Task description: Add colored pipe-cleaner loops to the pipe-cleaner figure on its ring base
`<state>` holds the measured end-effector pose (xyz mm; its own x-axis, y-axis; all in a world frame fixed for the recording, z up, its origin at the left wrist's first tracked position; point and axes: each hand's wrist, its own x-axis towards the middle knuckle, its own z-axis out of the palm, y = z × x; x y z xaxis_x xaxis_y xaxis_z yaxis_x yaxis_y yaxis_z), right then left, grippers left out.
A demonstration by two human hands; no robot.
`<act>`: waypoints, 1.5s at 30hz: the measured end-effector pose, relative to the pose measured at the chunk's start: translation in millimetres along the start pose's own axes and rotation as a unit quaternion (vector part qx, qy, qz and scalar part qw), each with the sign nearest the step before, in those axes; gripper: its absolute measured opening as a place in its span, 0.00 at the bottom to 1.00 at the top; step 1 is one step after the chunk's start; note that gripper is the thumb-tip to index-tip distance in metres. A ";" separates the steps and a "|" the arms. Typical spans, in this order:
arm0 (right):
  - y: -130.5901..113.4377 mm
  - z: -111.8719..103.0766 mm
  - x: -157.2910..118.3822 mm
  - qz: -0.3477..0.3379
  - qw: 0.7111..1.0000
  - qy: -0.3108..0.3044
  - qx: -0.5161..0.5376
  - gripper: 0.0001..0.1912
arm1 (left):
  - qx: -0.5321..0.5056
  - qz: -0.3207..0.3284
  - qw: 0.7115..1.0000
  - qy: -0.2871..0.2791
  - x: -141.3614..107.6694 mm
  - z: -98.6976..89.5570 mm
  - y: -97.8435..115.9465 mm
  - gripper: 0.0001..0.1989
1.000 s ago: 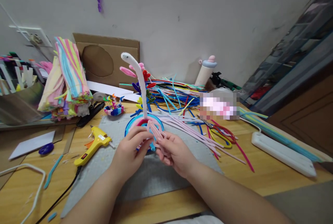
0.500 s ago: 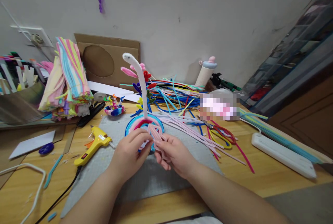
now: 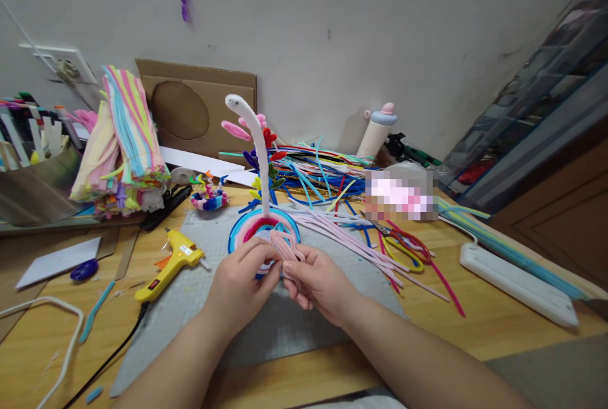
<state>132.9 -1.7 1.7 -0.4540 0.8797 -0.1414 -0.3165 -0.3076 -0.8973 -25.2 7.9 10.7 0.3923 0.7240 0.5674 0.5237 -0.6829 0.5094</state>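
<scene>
A bundle of bent pale pink pipe cleaners (image 3: 285, 245) is gripped in my right hand (image 3: 320, 282), the thumb pressed on top and the fingers curled beneath. My left hand (image 3: 244, 279) pinches at the bundle's left side with thumb and forefinger; its fingertips are partly hidden. Just behind both hands stands a round blue-rimmed base (image 3: 232, 228) with pink, red and white coils, partly covered by the hands. From it rises a curved white fuzzy neck (image 3: 263, 168) with a small eyed head. Everything rests over a grey cutting mat (image 3: 199, 308).
To the left lies a yellow glue gun (image 3: 166, 270) with a black cord. Loose pink pipe cleaners (image 3: 351, 247), scissors (image 3: 403, 251) and a white power strip (image 3: 517, 285) lie to the right. Behind are a coloured pipe cleaner pile (image 3: 308, 171) and a white bottle (image 3: 377, 133).
The pink bundle has turned slightly and its loops sit closer together. Both hands stay nearly in place, fingers shifting a little on it.
</scene>
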 end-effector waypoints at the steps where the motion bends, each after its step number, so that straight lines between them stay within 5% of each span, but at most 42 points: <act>1: 0.3 0.0 0.2 -0.001 1.000 0.001 0.000 0.10 | 0.001 -0.001 1.000 0.000 -0.3 0.6 0.2 0.06; 11: 0.4 -0.5 2.8 0.022 0.999 -0.034 0.007 0.13 | -0.002 -0.015 1.000 -0.005 2.4 -6.9 -1.9 0.06; 17: 1.9 -1.6 5.4 0.007 1.000 0.014 0.021 0.13 | -0.070 -0.127 0.988 0.060 2.6 -4.1 -0.6 0.05; 20: 5.3 -1.4 6.9 -0.001 0.999 0.031 0.039 0.14 | -0.194 -0.215 0.957 0.019 2.4 3.7 1.4 0.05; 24: 8.2 -0.6 7.6 0.012 0.999 0.007 0.037 0.16 | -0.346 -0.326 0.880 -0.012 3.5 10.9 1.8 0.10; 29: 6.6 0.6 7.6 0.017 1.000 -0.005 0.015 0.16 | -0.391 -0.389 0.834 0.007 6.5 8.9 1.1 0.10; 35: 6.5 1.9 7.2 0.010 1.000 0.014 0.011 0.14 | -0.377 -0.350 0.856 0.051 5.7 11.6 2.7 0.10; 41: 6.5 -2.3 6.8 0.018 0.997 -0.013 0.068 0.14 | -0.218 -0.187 0.958 -0.002 4.0 4.2 5.2 0.05; 45: 6.3 -4.2 6.4 0.008 0.997 -0.015 0.077 0.13 | -0.247 -0.206 0.947 -0.004 5.3 2.7 7.5 0.04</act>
<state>131.5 3.5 -6.6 -0.4840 0.8637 -0.1410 -0.4313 -0.3756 -0.8203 -17.1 6.9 15.7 0.2384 0.9382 0.2507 0.2161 -0.3029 0.9282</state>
